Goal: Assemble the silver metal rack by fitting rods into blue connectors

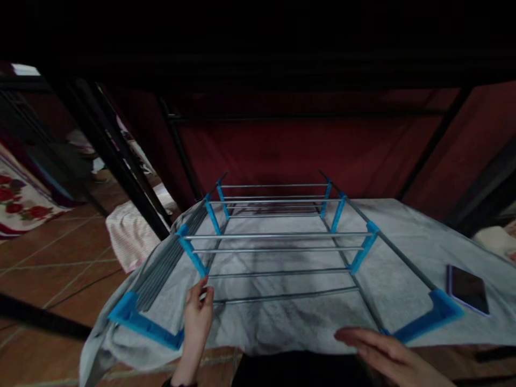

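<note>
A rack (pixel 278 235) of grey metal rods and bright blue plastic joints lies on a grey-white cloth (pixel 403 258) spread over a low surface. My left hand (pixel 198 317) is closed round the near end of a blue joint and rod at the rack's left front. My right hand (pixel 382 352) hovers flat with fingers stretched out near the cloth's front edge, beside the blue corner piece (pixel 427 320), and holds nothing.
A dark phone (pixel 467 289) lies on the cloth at the right. Behind the rack hangs dark red fabric (pixel 306 145) on black metal bars (pixel 108 150). To the left are a terracotta tile floor (pixel 52 258), a pink towel (pixel 127 231) and a floral rug (pixel 20 201).
</note>
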`<action>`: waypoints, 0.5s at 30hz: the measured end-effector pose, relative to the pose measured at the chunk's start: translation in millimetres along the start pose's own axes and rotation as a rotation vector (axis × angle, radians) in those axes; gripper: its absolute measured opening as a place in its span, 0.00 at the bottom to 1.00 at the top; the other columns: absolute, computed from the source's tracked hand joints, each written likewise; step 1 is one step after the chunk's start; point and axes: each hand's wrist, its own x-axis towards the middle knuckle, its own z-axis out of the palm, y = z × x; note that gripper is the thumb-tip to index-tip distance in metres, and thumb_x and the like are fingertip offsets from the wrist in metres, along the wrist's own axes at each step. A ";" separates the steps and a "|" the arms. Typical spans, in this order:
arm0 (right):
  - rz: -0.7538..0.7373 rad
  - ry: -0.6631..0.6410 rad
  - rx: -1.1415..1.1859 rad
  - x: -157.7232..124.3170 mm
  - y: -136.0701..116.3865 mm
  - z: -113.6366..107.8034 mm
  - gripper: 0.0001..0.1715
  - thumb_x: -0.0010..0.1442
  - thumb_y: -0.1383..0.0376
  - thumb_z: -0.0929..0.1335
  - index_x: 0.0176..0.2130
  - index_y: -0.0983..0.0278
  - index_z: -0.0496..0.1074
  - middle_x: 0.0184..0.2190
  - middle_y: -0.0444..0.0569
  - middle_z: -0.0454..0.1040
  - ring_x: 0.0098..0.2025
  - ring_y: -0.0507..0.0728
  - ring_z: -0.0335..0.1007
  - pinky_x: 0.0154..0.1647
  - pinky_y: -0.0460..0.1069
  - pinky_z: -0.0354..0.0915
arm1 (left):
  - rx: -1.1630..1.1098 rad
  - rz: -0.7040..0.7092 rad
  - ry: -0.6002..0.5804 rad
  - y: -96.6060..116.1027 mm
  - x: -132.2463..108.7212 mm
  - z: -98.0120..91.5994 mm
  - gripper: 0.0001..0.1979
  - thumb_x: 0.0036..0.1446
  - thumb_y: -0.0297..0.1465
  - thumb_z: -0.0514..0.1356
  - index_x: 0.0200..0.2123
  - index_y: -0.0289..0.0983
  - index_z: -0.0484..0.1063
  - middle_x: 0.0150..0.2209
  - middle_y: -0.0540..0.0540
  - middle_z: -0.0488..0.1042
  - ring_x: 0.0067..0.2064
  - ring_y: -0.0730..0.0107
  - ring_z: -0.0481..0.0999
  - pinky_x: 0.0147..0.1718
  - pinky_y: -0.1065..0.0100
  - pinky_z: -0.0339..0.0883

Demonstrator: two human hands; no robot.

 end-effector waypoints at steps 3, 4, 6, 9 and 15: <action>-0.080 0.141 -0.098 47.6 12.2 15.4 0.31 0.64 0.44 0.63 0.56 0.57 0.77 0.59 0.52 0.75 0.63 0.65 0.70 0.67 0.61 0.62 | 0.097 0.046 -0.049 -8.0 -11.0 -2.7 0.25 0.56 0.44 0.56 0.51 0.35 0.76 0.47 0.37 0.75 0.41 0.58 0.79 0.38 0.58 0.76; -0.113 0.201 -0.153 61.3 18.6 18.4 0.31 0.65 0.46 0.63 0.56 0.59 0.77 0.58 0.53 0.76 0.62 0.65 0.71 0.67 0.61 0.63 | 0.140 0.073 -0.067 -9.6 -15.6 -3.6 0.24 0.58 0.42 0.55 0.52 0.35 0.75 0.47 0.37 0.74 0.40 0.58 0.78 0.38 0.58 0.76; -0.197 0.305 -0.262 84.0 35.6 22.5 0.29 0.66 0.50 0.62 0.58 0.60 0.75 0.58 0.54 0.75 0.62 0.64 0.71 0.67 0.61 0.63 | 0.240 0.156 -0.113 -12.1 -26.5 -4.1 0.21 0.61 0.38 0.53 0.51 0.35 0.76 0.48 0.36 0.74 0.41 0.57 0.78 0.42 0.56 0.76; -0.340 0.401 -0.378 111.0 63.7 26.9 0.28 0.67 0.55 0.60 0.62 0.60 0.70 0.62 0.54 0.71 0.65 0.62 0.67 0.68 0.61 0.61 | 0.403 0.329 -0.181 -13.8 -47.5 2.5 0.18 0.64 0.30 0.51 0.51 0.35 0.75 0.50 0.36 0.74 0.51 0.53 0.76 0.52 0.52 0.72; -0.480 0.458 -0.597 154.9 95.8 39.8 0.27 0.67 0.63 0.57 0.60 0.63 0.71 0.59 0.57 0.74 0.63 0.63 0.68 0.65 0.64 0.65 | 0.685 0.560 -0.391 -12.9 -77.1 30.1 0.27 0.62 0.18 0.48 0.62 0.37 0.67 0.58 0.37 0.71 0.58 0.55 0.71 0.58 0.51 0.66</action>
